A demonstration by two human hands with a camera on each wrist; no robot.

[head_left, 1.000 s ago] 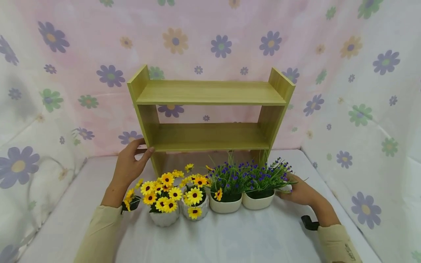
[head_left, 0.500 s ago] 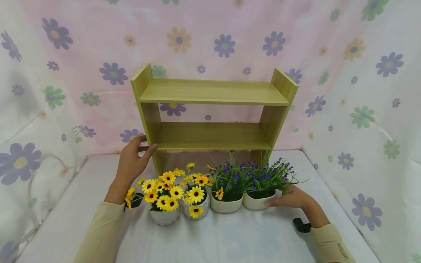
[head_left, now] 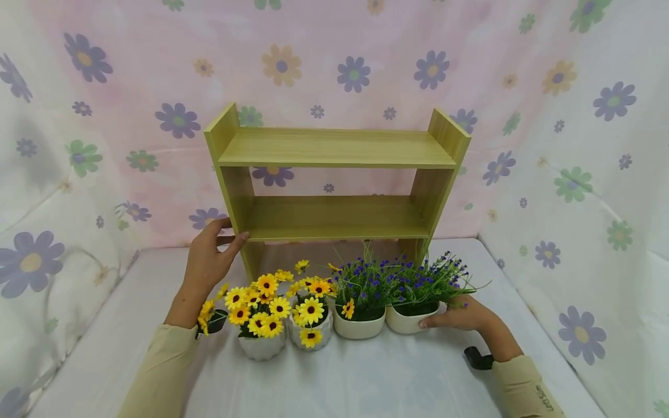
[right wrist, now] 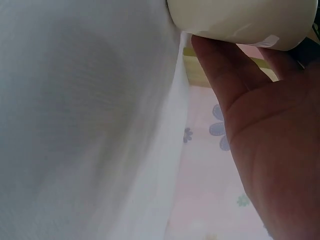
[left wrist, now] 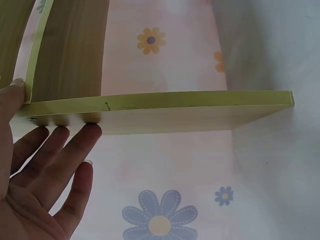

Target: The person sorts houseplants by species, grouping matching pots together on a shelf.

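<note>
My left hand (head_left: 206, 264) grips the left side panel of a wooden two-tier shelf (head_left: 337, 147), thumb at its front edge. In the left wrist view its fingers (left wrist: 65, 165) press the panel's outer face. At the right end of a row of flowerpots, my right hand (head_left: 467, 315) holds a cream oval flowerpot (head_left: 405, 323) with purple flowers (head_left: 431, 278). The thumb lies on the pot's front and the other fingers are mostly hidden behind it. In the right wrist view, fingers touch the side of the pot (right wrist: 240, 20), which stands on the cloth.
Beside the held pot stands another cream pot (head_left: 359, 328) of purple flowers. Two white pots of yellow flowers (head_left: 261, 348) continue the row leftward. The row stands before the shelf on a white cloth (head_left: 360, 383). A flower-print curtain (head_left: 334, 46) surrounds the table.
My right hand has shifted left around the end of the cream pot, and its thumb has come onto the pot's front. The left hand still holds the shelf panel.
</note>
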